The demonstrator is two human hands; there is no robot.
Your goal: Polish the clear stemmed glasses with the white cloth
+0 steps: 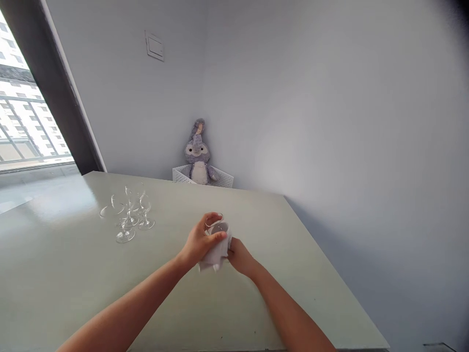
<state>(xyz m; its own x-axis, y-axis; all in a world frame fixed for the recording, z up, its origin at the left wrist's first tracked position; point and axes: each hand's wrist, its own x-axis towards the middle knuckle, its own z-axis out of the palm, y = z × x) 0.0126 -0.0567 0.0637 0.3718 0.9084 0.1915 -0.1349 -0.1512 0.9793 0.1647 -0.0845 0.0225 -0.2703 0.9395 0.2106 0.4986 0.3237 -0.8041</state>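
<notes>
A clear round-rimmed glass (pixel 214 222) is gripped near its rim by the left hand (pixel 200 242) — presumably for steadiness — while a thin white cloth (pixel 214 256) is pinched against it by the right hand (pixel 240 256).

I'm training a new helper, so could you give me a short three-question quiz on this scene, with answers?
1. What sits in the white basket?
a) a potted plant
b) a plush toy
c) a folded newspaper

2. True or false: the group of stemmed glasses stands to the right of both hands.

3. Fill in the blank: the left hand holds a glass together with a white ____, which the right hand also touches.

Key: 1: b; 2: false; 3: cloth
</notes>
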